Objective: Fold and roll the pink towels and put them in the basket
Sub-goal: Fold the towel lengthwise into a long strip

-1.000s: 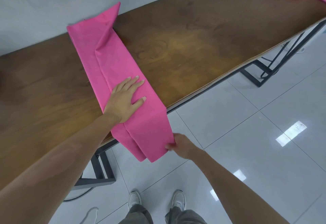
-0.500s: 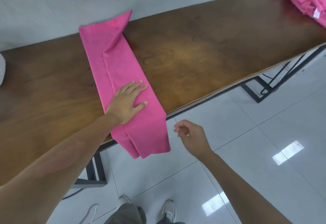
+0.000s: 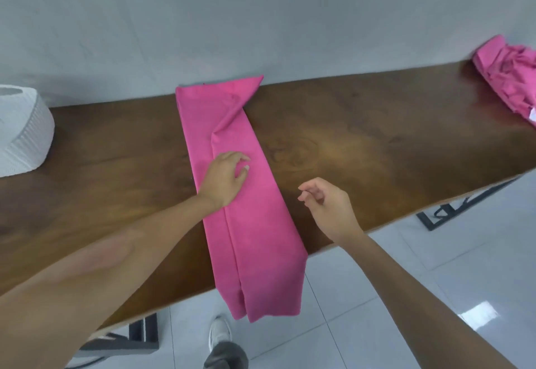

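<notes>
A: Head view: the towel (image 3: pixel 246 194) lies folded into a long strip across the table (image 3: pixel 377 148), its far end by the wall with one corner flared out, its near end hanging over the front edge.

B: And the hands?

A: The left hand (image 3: pixel 224 178) rests on the strip about halfway along, fingers curling lightly onto the cloth; I can't tell whether they pinch it. The right hand (image 3: pixel 327 203) hovers just right of the strip, fingers loosely curled, holding nothing.

B: How will it handle?

A: Light, soft and limp, I'd judge; it will sag and slide on that smooth wood. Best taken at the hanging end, both corners, so the layers stay together for rolling.

B: Where does it go?

A: The basket (image 3: pixel 26 133) sits far left; the pile (image 3: pixel 510 78) of more towels waits far right.
</notes>
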Available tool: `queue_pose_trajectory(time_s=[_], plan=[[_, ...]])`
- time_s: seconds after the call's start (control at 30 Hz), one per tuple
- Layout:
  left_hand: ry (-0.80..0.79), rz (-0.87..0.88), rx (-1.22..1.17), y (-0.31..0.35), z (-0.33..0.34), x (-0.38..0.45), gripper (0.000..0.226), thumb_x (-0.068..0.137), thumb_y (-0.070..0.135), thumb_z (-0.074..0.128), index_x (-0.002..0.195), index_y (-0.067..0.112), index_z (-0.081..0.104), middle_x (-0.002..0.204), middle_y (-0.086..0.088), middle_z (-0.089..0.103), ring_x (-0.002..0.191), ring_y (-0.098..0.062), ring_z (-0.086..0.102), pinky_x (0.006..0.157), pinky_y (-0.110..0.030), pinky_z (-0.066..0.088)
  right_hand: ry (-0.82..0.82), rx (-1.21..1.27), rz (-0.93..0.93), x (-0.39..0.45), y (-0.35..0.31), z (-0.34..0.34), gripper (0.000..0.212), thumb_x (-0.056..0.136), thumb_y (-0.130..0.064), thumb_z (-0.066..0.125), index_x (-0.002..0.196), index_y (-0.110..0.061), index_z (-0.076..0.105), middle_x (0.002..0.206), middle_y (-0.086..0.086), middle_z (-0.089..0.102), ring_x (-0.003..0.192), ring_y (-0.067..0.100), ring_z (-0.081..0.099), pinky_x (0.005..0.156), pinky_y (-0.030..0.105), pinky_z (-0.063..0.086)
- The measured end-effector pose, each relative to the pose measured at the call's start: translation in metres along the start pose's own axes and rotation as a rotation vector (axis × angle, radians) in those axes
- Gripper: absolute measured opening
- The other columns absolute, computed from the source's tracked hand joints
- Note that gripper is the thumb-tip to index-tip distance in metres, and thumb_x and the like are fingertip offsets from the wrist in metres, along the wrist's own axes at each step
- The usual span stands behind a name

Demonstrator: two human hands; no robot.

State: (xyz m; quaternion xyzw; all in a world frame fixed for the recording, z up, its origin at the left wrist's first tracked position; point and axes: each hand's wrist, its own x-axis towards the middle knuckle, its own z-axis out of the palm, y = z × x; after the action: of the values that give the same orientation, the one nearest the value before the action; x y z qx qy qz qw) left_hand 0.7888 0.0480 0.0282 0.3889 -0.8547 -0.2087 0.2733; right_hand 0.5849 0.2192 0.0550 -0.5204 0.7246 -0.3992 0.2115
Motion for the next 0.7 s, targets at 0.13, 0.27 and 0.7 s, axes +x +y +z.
queue_pose_trajectory(time_s=[0.13,0.27,0.7], plan=[[0.05,-0.046,0.116,-0.035,-0.021,0.069,0.027,0.096,0.013,0.057,0.121,0.006,0.063,0.122,-0.012,0.065,0.115,-0.032,0.056,0.103,-0.042,0.042,-0.022,-0.073,-0.01,0.043,-0.018,0.009,0.021,0.091,0.001,0.061,0.102,-0.015,0.068,0.082,-0.007,0.072,0.081,0.018,0.067,0.086,0.04,0.055],[0.029,-0.079,0.157,-0.052,-0.028,0.135,0.038,0.097,0.021,0.058,0.13,0.003,0.054,0.122,-0.016,0.059,0.113,-0.036,0.054,0.099,-0.045,0.044,-0.078,-0.125,0.019,0.075,-0.034,0.018,0.017,0.097,-0.012,0.059,0.109,-0.022,0.067,0.09,-0.015,0.071,0.085,0.004,0.067,0.086,0.028,0.055],[-0.032,-0.16,0.125,-0.089,-0.021,0.221,0.011,0.097,0.017,0.051,0.089,0.009,0.05,0.095,-0.016,0.062,0.089,-0.036,0.06,0.065,-0.04,0.04,-0.062,-0.188,0.106,0.109,-0.043,0.027,0.017,0.097,-0.011,0.059,0.106,-0.022,0.067,0.083,-0.009,0.07,0.076,0.008,0.068,0.076,0.027,0.056]])
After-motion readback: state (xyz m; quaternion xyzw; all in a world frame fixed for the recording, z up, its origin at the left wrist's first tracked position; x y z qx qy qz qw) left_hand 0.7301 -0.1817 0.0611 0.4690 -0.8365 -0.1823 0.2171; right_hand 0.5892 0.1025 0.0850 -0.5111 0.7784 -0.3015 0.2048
